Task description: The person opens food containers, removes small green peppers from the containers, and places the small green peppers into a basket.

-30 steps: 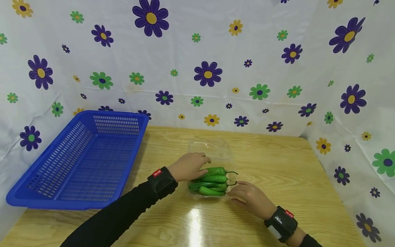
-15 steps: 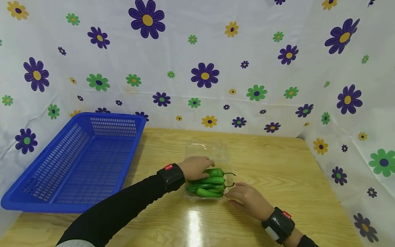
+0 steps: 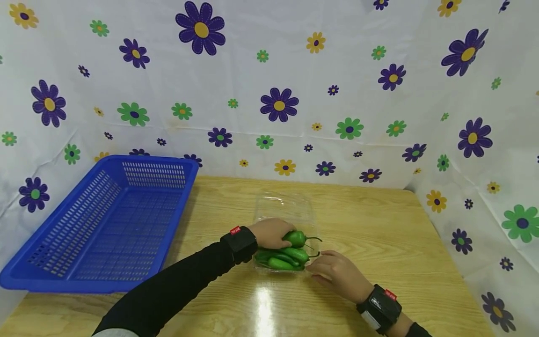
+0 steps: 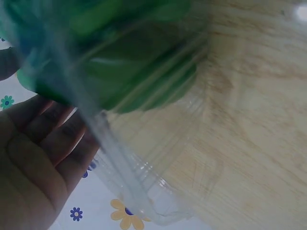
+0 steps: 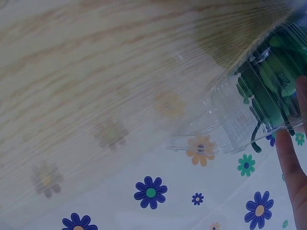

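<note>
A clear plastic clamshell box (image 3: 283, 203) lies with its lid folded back, several long green chili peppers (image 3: 281, 263) in its near half. My left hand (image 3: 273, 233) reaches in from the left and grips a green chili pepper (image 3: 297, 239) at the back of the pile, its stem end showing past the fingers. In the left wrist view, that hand (image 4: 38, 158) is seen beyond the clear wall, fingers and thumb around the pepper's end. My right hand (image 3: 338, 274) touches the box's near right corner with relaxed fingertips; a finger (image 5: 288, 153) reaches the wall in the right wrist view.
A large blue plastic basket (image 3: 177, 229) stands on the left of the wooden table (image 3: 370, 220). White cloth (image 3: 236, 51) with printed flowers rises behind the table and along both sides.
My left hand has moved right over the peppers and closed on the back one, which has shifted. The right hand stays at the box corner. The head view has shifted slightly.
</note>
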A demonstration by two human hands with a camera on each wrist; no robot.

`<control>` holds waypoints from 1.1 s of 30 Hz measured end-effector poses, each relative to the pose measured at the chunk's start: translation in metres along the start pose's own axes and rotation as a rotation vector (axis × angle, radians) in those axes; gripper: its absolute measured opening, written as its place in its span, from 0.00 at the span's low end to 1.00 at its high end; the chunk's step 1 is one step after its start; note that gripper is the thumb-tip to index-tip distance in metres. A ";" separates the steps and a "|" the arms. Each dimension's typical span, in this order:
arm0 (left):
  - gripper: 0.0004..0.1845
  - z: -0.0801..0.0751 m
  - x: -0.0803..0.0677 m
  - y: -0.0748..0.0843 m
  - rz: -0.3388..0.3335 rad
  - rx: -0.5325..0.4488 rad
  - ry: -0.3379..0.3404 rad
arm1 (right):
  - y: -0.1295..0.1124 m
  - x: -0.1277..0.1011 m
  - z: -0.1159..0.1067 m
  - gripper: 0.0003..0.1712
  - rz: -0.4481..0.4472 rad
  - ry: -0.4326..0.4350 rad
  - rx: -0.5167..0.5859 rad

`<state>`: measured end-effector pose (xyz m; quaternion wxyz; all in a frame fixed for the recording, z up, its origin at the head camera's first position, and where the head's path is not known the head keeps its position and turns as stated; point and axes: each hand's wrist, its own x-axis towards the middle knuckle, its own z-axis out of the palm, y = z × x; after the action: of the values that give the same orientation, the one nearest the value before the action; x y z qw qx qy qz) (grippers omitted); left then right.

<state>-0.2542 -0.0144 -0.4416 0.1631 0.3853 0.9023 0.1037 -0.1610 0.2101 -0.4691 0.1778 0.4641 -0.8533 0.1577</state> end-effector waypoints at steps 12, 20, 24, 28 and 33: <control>0.25 0.003 0.000 0.001 0.034 0.053 0.085 | -0.001 0.002 -0.001 0.16 -0.017 -0.003 0.007; 0.17 0.008 0.000 -0.001 0.038 0.097 0.137 | -0.001 0.003 -0.001 0.15 -0.013 -0.012 0.004; 0.13 0.008 -0.003 0.004 0.024 0.137 0.162 | -0.001 0.002 -0.001 0.16 -0.019 -0.003 0.006; 0.12 0.008 -0.003 0.007 0.017 0.163 0.165 | -0.001 0.001 0.000 0.15 -0.010 0.005 0.002; 0.14 0.007 -0.006 0.006 0.022 0.184 0.139 | -0.002 0.001 0.003 0.15 -0.009 0.003 0.004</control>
<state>-0.2439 -0.0139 -0.4453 0.0627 0.4004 0.9129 0.0485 -0.1606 0.2071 -0.4708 0.1790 0.4679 -0.8507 0.1595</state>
